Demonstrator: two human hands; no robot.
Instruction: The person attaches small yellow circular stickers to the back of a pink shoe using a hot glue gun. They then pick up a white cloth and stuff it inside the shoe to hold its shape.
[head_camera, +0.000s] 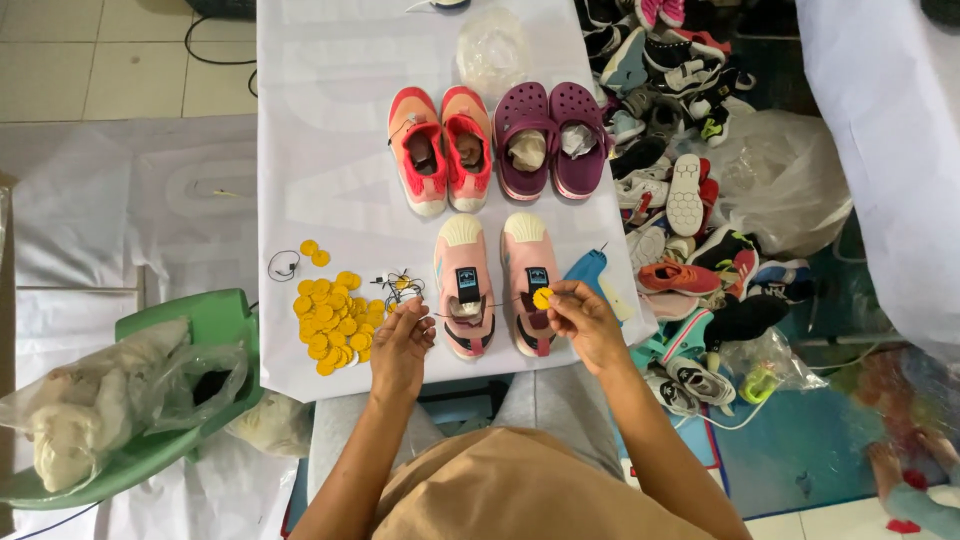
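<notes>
You've got one yellow tag (542, 297) pinched in your right hand (585, 322), its string pulled taut to your left hand (403, 345), over the pink shoes (497, 283). The yellow pile (330, 320) looks barely dented, so most are left.

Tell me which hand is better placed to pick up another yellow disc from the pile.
Left. The left hand sits right beside the pile of yellow discs, probably a short reach away. The right hand already pinches a yellow disc over the pink shoes, farther off.
</notes>
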